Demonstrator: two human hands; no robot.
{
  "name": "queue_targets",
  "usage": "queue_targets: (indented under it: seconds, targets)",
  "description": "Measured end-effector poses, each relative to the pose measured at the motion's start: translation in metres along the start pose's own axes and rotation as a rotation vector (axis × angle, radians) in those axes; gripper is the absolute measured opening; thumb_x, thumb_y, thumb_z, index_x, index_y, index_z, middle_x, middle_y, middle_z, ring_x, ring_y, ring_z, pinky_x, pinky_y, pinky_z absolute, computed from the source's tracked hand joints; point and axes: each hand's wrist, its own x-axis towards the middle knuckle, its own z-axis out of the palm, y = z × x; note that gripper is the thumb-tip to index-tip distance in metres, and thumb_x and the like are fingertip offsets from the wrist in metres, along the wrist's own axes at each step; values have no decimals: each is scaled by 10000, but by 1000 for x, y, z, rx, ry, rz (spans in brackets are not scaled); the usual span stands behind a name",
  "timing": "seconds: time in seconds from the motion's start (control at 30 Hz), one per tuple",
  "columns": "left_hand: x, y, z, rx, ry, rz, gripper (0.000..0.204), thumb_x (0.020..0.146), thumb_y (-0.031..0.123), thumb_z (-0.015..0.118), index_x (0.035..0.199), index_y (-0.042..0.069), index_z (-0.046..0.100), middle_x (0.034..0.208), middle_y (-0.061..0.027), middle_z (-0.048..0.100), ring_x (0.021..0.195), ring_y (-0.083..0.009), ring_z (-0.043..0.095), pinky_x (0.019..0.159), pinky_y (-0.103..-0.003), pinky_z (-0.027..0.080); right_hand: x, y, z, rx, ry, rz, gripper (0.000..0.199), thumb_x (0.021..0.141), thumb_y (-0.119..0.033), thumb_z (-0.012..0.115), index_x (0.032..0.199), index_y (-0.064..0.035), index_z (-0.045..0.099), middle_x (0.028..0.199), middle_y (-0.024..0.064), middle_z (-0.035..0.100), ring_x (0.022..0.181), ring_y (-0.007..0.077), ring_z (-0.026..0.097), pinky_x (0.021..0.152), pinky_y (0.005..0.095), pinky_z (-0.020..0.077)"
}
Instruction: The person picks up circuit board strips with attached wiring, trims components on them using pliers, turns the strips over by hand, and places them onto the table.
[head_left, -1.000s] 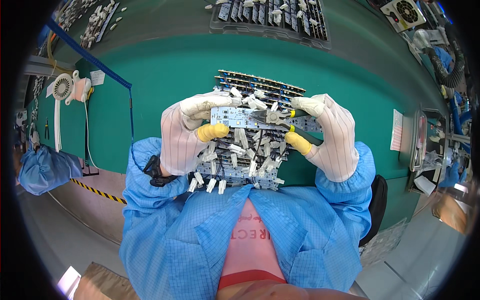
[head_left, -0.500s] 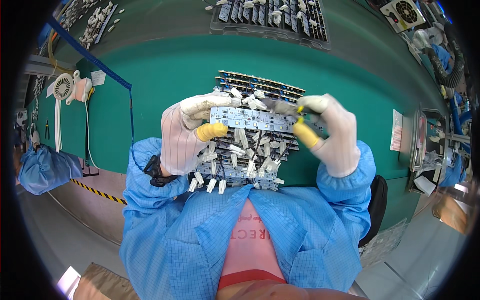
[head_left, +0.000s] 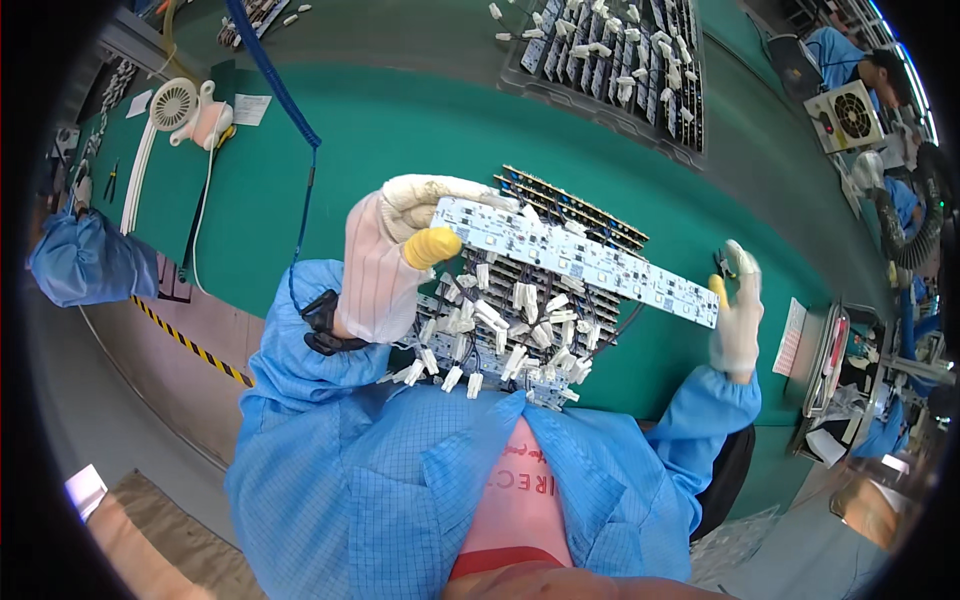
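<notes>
My left hand (head_left: 385, 265), in a pale striped glove with a yellow thumb cover, grips the left end of a long white circuit board (head_left: 575, 252). The board slants down to the right above a stack of similar boards (head_left: 590, 212). White plug connectors (head_left: 490, 315) on dark wires hang in a cluster below it. My right hand (head_left: 738, 315), gloved too, is close by the board's right end. Its thumb and forefinger close around a small dark thing (head_left: 722, 263), too small to make out. Whether this hand touches the board is unclear.
A clear plastic tray (head_left: 610, 110) full of boards and connectors stands at the back. A blue coiled cord (head_left: 265, 75) hangs on the left, near a small fan (head_left: 175, 105). A printed sheet (head_left: 790, 340) and another tray (head_left: 828, 360) lie at the right. Other people are nearby.
My right hand has moved right, from over the board to its far right end. The board now tilts down to the right and shows its whole length. The view has turned.
</notes>
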Motion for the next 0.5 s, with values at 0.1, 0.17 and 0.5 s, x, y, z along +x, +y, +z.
queue_targets:
  seconds: [0.1, 0.17, 0.5]
  targets:
    - [0, -2, 0, 93, -44, 48, 294, 850, 150, 640, 1050, -41, 541, 994, -219, 637, 945, -278, 642, 847, -388, 531, -11, -63, -23, 1191, -333, 44, 706, 765, -420, 713, 1242, 25, 443, 1039, 100, 592, 779, 167, 601, 644, 247, 474]
    - [-3, 5, 3, 104, -21, 32, 294, 835, 143, 655, 1032, -51, 557, 987, -218, 642, 937, -267, 644, 842, -370, 532, -12, -79, -27, 1506, -507, -6, 753, 767, -442, 710, 1220, 91, 431, 984, 101, 606, 657, 129, 599, 530, 190, 461]
    - [-11, 16, -18, 619, -184, 191, 413, 719, 226, 758, 1026, -14, 623, 959, -167, 662, 953, -263, 622, 868, -386, 482, -14, -96, -21, 1270, -196, 29, 441, 862, -238, 638, 1132, 74, 485, 758, 79, 604, 499, 103, 515, 449, 192, 398]
